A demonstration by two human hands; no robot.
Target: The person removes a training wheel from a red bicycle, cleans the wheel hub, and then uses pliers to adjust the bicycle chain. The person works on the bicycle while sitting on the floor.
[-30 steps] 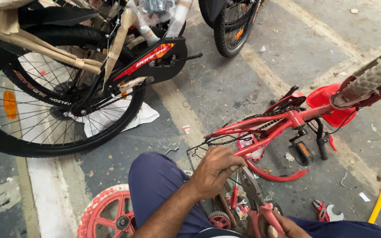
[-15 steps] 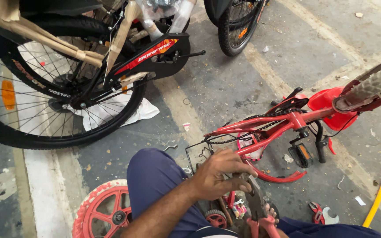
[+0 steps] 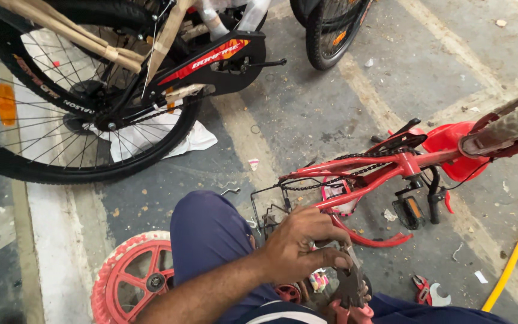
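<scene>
One large black bicycle wheel stands well beyond your fingers, up and to their left. The small red bicycle frame lies on the concrete, stretching away to their right. A red wheel rests near your knee, left of them. Your left hand curls its fingers closed around dark pliers, just below the frame's rear end. Your right hand is out of view.

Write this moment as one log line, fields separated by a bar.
left hand: gripping rear of small red bike frame | right hand: hidden | red wheel: flat on floor beside knee | black bicycle: standing behind
</scene>
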